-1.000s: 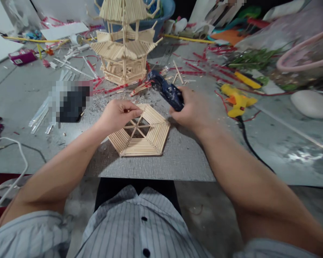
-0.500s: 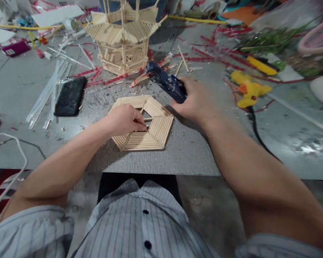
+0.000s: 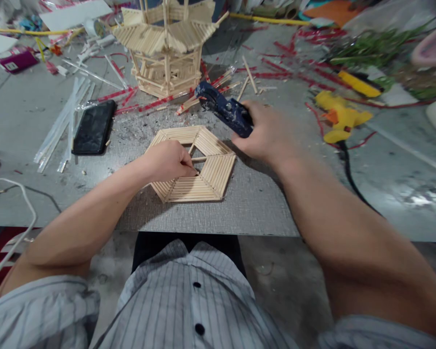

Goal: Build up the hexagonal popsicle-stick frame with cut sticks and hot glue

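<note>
A flat hexagonal panel of thin wooden sticks lies near the table's front edge, with an open middle crossed by spokes. My left hand rests over its left side. Thumb and fingers are pinched together at the inner edge of the front section; a tiny pale bit shows at the fingertips, but what they grip is mostly hidden. My right hand, slightly blurred, is wrapped around a dark blue cutter-like hand tool. The tool is held behind and right of the panel, its head pointing to the far left, apart from the panel.
A stick-built pavilion model stands behind the panel. A black phone and clear glue sticks lie left. Loose wooden sticks and red-striped wrappers are scattered behind. At right are a yellow glue gun with its cord and a yellow-handled cutter.
The view has shifted slightly. Both hands stay nearly where they were: the left pinching at the panel's inner edge, the right still holding the blue tool.
</note>
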`<state>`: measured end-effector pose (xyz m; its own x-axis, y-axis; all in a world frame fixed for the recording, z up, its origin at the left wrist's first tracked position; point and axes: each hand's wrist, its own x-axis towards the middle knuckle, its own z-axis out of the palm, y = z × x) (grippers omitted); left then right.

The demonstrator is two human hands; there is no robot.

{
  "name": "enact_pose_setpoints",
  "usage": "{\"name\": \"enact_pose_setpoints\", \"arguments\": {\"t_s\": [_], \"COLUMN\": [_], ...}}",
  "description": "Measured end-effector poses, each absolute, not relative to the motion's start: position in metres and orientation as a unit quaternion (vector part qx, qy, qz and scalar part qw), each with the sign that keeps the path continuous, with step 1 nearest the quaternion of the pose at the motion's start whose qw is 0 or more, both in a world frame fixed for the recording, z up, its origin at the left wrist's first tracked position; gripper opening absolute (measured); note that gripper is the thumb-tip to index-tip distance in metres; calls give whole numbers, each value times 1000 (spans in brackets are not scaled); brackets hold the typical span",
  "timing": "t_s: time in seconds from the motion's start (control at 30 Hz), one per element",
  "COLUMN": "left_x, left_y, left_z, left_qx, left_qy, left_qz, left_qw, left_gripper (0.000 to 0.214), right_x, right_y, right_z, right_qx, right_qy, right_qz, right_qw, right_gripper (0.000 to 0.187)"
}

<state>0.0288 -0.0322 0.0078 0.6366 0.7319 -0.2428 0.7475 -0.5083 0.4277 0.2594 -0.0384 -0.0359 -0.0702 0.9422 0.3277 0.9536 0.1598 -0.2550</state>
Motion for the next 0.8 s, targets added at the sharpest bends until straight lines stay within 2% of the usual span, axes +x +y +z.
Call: {"name": "enact_pose_setpoints", "arguments": {"t_s": [0.27, 0.57, 0.8], "left_x": [29, 28, 28], "left_y": [-32, -32, -31], "left_z": [7, 8, 7], "left_qx": [872, 873, 882], "left_qy": [429, 420, 409], "left_qz": [-26, -30, -28], "left_qw": [235, 247, 230], "left_gripper": [14, 13, 14], "right_x": [258, 256, 257], "right_y": [-39, -38, -39], "right_z": [-35, -32, -32], "right_qx": [-647, -659, -646], "right_qy": [-735, -730, -736], "right_qz": [-21, -3, -3], "right_qw": [204, 182, 202], "right_gripper": [53, 63, 54]}}
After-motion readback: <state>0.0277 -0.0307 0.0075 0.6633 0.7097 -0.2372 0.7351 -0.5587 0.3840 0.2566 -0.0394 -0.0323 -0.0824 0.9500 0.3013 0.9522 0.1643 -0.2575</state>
